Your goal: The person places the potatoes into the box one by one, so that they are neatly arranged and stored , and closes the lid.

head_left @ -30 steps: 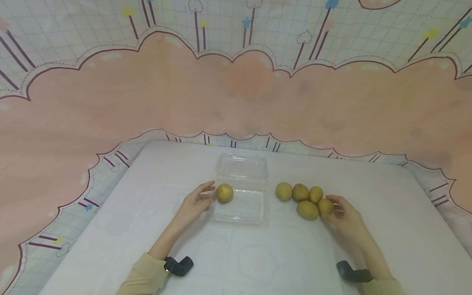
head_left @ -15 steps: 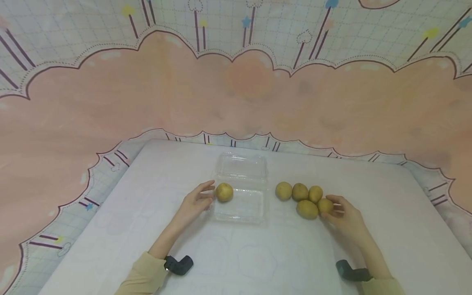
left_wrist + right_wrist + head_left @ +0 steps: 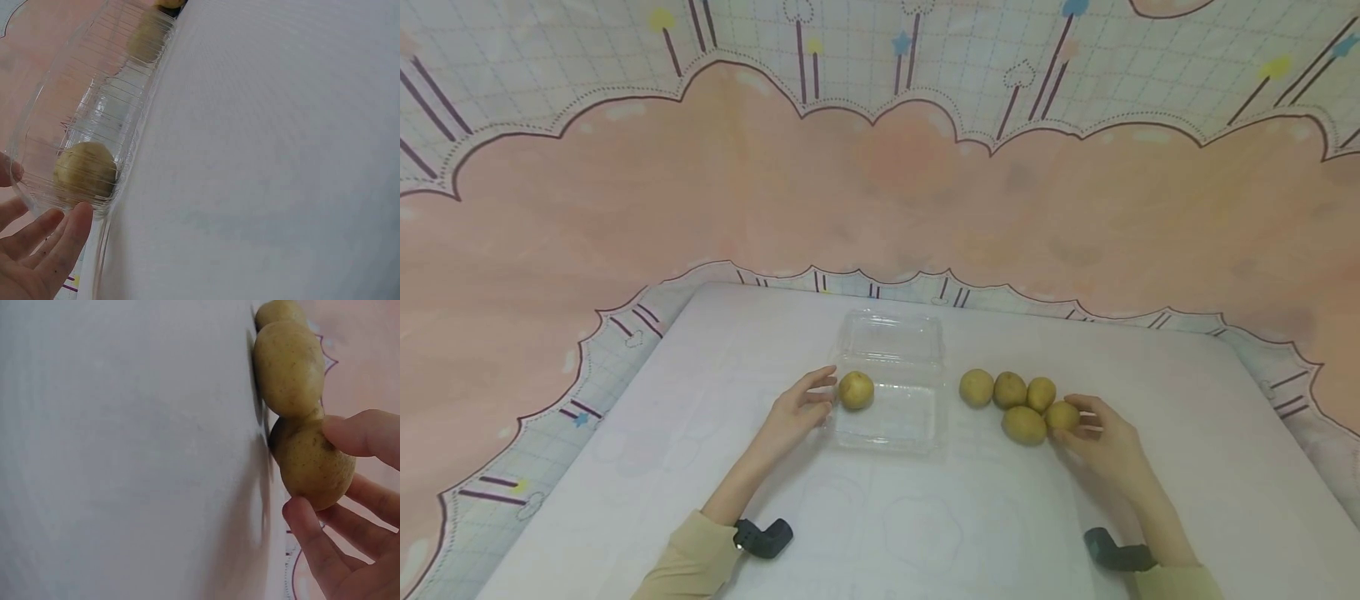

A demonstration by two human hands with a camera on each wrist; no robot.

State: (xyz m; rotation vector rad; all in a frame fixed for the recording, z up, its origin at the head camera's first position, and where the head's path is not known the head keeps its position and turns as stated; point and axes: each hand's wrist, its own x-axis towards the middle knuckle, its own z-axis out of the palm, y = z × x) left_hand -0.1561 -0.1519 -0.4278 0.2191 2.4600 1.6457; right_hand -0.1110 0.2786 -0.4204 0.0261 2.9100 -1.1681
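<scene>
A clear plastic clamshell box lies with its lid folded back on the white table. One potato sits in the left end of its base. My left hand is at that end, its relaxed fingertips touching or very near the box wall. To the right of the box several potatoes lie close together. My right hand holds the rightmost potato between thumb and fingers. That potato still touches its neighbours in the cluster.
The white table reaches back to a wall cloth printed with pink cloud shapes. Dark wrist-camera mounts sit on both wrists, just above the table.
</scene>
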